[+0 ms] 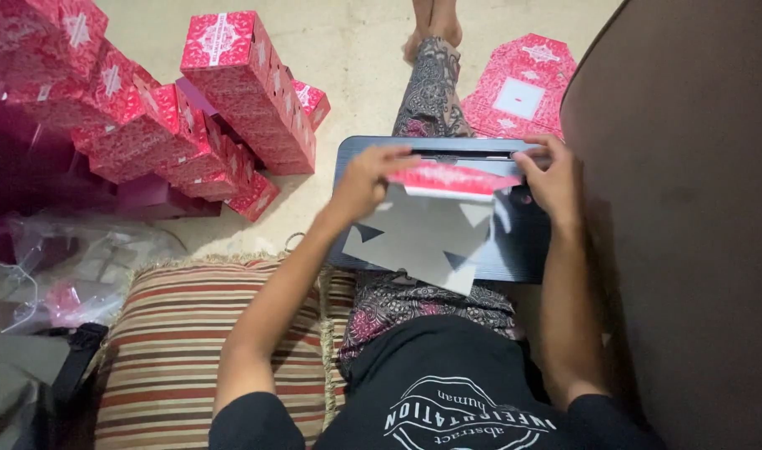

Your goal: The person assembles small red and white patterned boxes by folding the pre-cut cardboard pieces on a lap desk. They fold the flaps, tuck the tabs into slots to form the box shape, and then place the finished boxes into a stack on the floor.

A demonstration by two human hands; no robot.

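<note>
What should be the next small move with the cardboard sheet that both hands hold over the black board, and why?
Probably press the crease flat along its whole length. The left hand and the right hand each grip one end of the red flap, which is already turned over the grey inner side of the box blank lying on the black lap board, so the fold looks only half set.

Home floor: striped cushion (189, 350), stacked red boxes (147, 108)

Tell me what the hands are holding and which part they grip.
A flat cardboard box blank: left hand and right hand pinch opposite ends of its folded red top flap.
</note>
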